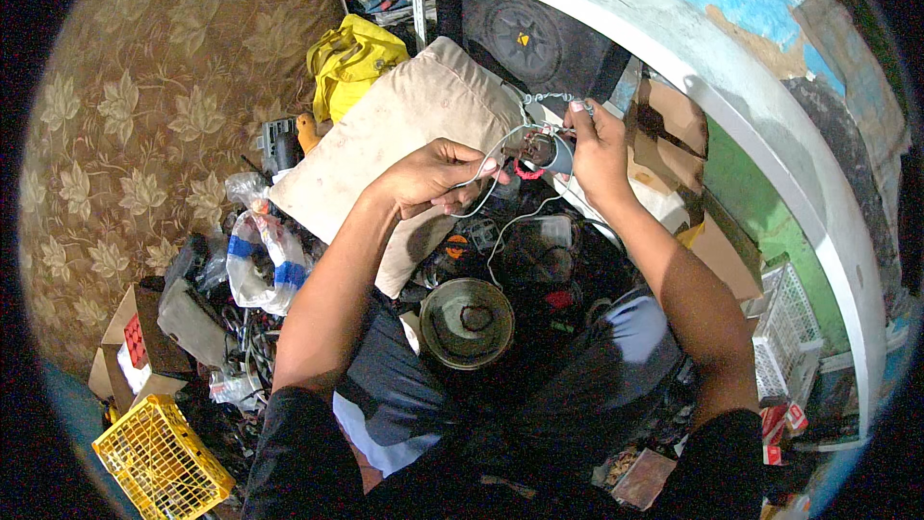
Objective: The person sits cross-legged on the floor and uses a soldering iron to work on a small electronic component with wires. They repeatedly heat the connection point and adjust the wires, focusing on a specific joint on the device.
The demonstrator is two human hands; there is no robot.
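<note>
My left hand [438, 176] pinches a thin pale wire [478, 178] that loops across to the other hand. In my right hand [599, 149] is a small device with a grey cylindrical body [560, 156] and exposed coppery, wiry parts, possibly a small motor. A twisted pale cord [549, 97] sticks out above it, near my right thumb. Something pink-red hangs at the device's lower side. From there a loose wire [507, 228] drops toward a round metal bowl [467, 323] between my legs. The exact grip of my right fingers is partly hidden.
A beige cushion [414, 125] lies beyond my left hand, with a yellow bag [354, 65] behind it. Dark clutter fills the floor. A yellow crate [164, 457] stands at lower left, a white basket [787, 332] at right. A black speaker [525, 39] stands at the back.
</note>
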